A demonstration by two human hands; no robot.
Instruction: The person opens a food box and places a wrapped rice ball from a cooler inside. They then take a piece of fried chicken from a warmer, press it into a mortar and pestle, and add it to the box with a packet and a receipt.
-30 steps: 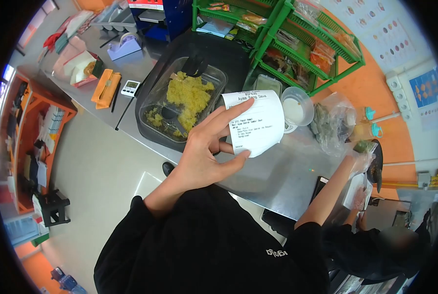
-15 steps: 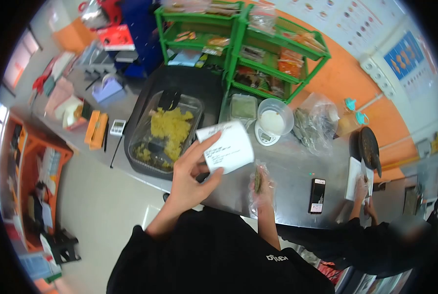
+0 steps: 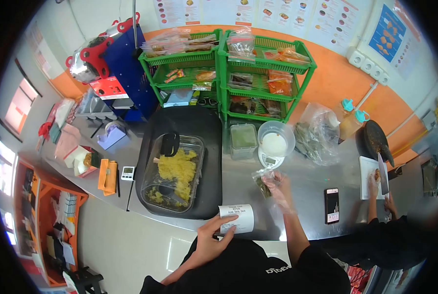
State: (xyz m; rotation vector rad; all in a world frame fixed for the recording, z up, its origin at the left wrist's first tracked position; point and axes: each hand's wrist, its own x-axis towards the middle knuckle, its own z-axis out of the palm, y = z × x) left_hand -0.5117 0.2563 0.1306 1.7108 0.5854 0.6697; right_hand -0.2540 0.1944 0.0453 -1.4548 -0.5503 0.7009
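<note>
My left hand (image 3: 213,243) is closed around a white paper roll (image 3: 243,219) with printed text on its outside, low by the counter's front edge. A clear plastic glove covers my right hand (image 3: 279,190). Its fingers pinch a small clear plastic bag (image 3: 261,182) with greenish-brown contents, held in front of a kitchen scale (image 3: 270,161). On that scale stands a round clear tub (image 3: 288,142) with something white inside. A square container (image 3: 243,151) with green contents is beside it. Further left, yellow shredded food (image 3: 177,169) shows through a rectangular clear box.
Green shelves (image 3: 219,73) with bagged goods stand at the back. A phone (image 3: 332,206) lies right of my right hand. At the far right a co-worker's hand (image 3: 373,183) is beside a knife (image 3: 383,174) over a white board. A plastic bag of leaves (image 3: 317,134) sits behind.
My left hand has brought the paper roll down towards the counter's front edge. The right hand has lifted the small bag up nearer the scale. The view has tilted up.
</note>
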